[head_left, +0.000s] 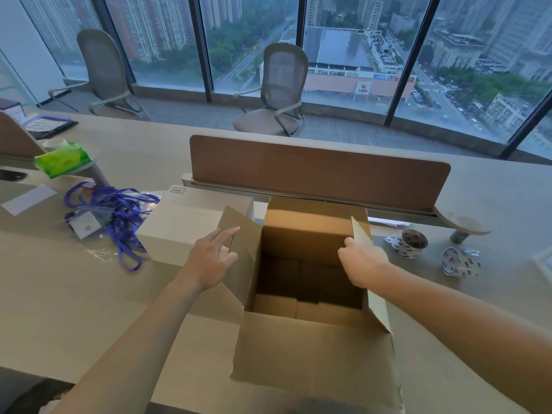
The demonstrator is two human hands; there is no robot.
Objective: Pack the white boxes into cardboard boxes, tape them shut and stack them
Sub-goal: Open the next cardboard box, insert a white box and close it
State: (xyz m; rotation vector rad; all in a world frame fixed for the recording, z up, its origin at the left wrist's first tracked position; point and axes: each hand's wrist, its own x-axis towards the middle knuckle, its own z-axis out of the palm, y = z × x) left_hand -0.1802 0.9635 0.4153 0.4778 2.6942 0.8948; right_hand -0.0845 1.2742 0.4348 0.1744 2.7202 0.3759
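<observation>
1. Fingers (228,232) of the left hand (209,258) lie straight against the left flap (248,264); the right hand (363,261) pinches the right flap (360,233).
2. Spread both flaps fully outward, so the mouth is clear for loading.
3. Cardboard box (310,339) stands open on the desk (89,309), plain brown, apparently empty.
4. White box (185,222) lies just beyond, to its left.

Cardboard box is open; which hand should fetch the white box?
Probably left. The left hand rests on the left flap, right beside the white box. The right hand grips the right flap, with the open cardboard box in between.
</observation>
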